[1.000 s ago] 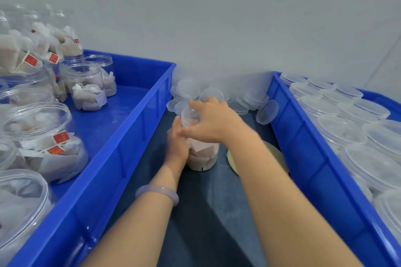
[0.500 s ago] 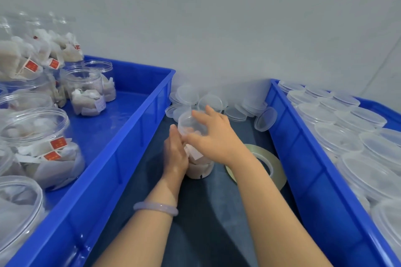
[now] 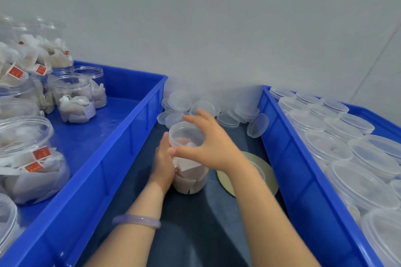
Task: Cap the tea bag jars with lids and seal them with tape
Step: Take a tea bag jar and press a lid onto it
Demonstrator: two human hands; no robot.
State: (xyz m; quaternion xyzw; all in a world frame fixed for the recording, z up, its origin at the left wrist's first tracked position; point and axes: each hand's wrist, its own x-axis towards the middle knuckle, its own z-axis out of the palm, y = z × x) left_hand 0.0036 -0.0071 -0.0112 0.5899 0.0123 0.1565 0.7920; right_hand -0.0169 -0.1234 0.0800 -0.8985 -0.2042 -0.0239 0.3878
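Between 2 blue bins, on the dark surface [image 3: 195,223], 1 jar [image 3: 191,180] of tea bags is standing upright with a clear lid [image 3: 184,134] sitting on its mouth. Left hand [image 3: 162,162] is gripping the jar's left side, thumb pointing up along the wall, its other fingers hidden behind the jar. Right hand [image 3: 212,147] is arching over the lid, fingers [image 3: 195,118] spread and clamped on the rim, thumb at the near-left edge, index at the far edge; slightly motion-blurred. Tape roll [image 3: 269,182] is lying flat just right of the jar, partly under the right forearm. Loose lids [image 3: 230,119] are piling up at the far wall. Left bin [image 3: 121,147] is holding open jars of tea bags; right bin [image 3: 288,158] is holding capped jars. Bracelet [image 3: 136,221] is sitting on the left wrist.
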